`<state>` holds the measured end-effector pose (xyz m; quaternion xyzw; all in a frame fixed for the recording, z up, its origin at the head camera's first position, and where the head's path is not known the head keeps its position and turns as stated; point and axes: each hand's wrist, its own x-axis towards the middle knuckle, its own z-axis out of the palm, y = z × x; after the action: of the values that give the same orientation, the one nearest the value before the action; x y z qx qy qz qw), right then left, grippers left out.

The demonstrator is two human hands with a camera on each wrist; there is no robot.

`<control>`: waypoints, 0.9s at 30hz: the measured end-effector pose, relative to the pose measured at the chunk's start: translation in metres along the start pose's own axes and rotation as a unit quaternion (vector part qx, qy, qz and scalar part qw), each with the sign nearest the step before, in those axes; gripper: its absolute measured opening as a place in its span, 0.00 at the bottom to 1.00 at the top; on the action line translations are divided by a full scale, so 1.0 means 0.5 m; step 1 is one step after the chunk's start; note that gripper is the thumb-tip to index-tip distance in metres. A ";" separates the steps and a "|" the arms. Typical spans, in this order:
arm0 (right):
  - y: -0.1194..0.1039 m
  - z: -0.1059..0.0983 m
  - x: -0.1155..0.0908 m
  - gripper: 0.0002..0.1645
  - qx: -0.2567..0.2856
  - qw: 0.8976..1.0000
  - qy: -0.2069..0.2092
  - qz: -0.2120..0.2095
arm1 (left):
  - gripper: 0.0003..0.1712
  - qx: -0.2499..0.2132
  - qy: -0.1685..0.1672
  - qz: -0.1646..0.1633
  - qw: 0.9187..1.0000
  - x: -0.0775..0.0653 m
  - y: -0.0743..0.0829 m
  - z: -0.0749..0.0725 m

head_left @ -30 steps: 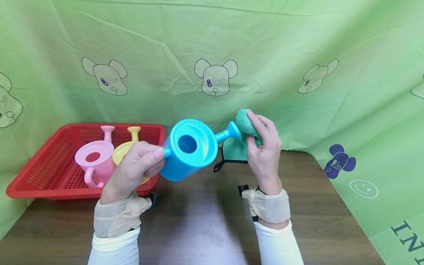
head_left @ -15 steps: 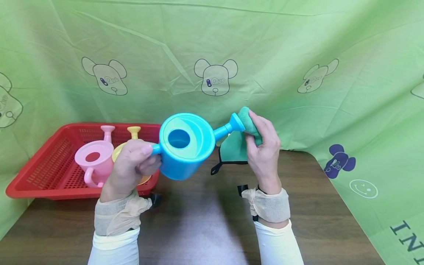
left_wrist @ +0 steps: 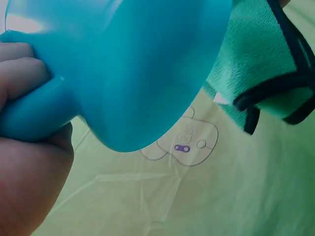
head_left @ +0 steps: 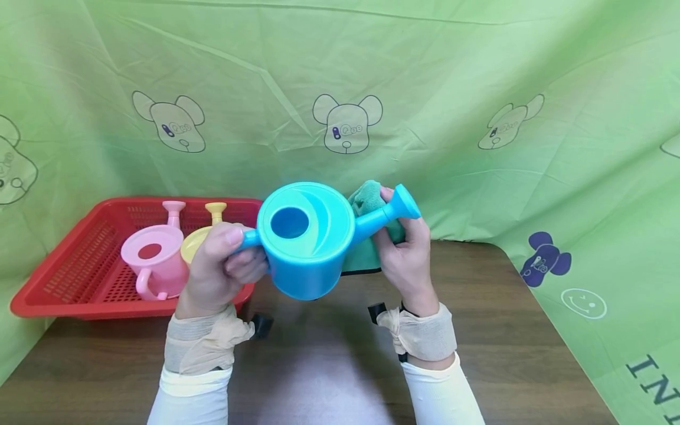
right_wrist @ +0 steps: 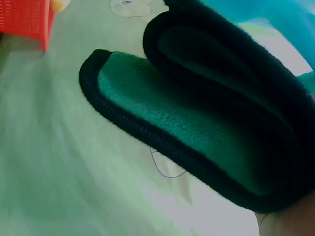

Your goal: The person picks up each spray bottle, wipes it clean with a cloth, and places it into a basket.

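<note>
A blue watering can (head_left: pixel 305 254) is held up over the table, its spout pointing right. My left hand (head_left: pixel 215 268) grips its handle, and in the left wrist view the fingers wrap round the handle (left_wrist: pixel 42 110). Behind the spout, my right hand (head_left: pixel 406 251) holds a green cloth (head_left: pixel 366 200) bunched up against the can's side. Black edging runs along the hanging folds of the cloth (right_wrist: pixel 162 118) in the right wrist view. The spout hides part of the right fingers.
On the left of the wooden table (head_left: pixel 504 330) stands a red basket (head_left: pixel 69 310). It holds a pink watering can (head_left: pixel 167 265) and a yellow watering can (head_left: pixel 193 242), partly hidden by my left hand. A green printed curtain (head_left: pixel 425 77) hangs behind and to the right.
The blue watering can has shifted right, its spout now in front of the right hand. The right hand and cloth have moved from the spout's end to behind the spout, near the can's body.
</note>
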<state>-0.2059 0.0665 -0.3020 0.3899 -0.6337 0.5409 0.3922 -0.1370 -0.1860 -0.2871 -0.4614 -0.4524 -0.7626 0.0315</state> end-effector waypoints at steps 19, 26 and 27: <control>-0.054 0.018 0.017 0.19 -0.052 0.995 -0.077 -0.038 | 0.25 -0.206 0.071 0.034 0.975 0.019 -0.019 0.016; -0.059 0.022 0.020 0.23 -0.068 0.994 -0.086 -0.014 | 0.28 -0.318 0.120 0.053 0.939 0.028 -0.019 0.015; -0.059 0.022 0.020 0.23 -0.070 0.994 -0.085 -0.015 | 0.28 -0.326 0.125 0.055 0.935 0.029 -0.019 0.015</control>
<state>-0.1836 0.0517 -0.2826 0.4156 -0.6949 0.4545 0.3712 -0.1447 -0.1697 -0.2816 -0.3713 -0.1454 -0.9168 -0.0219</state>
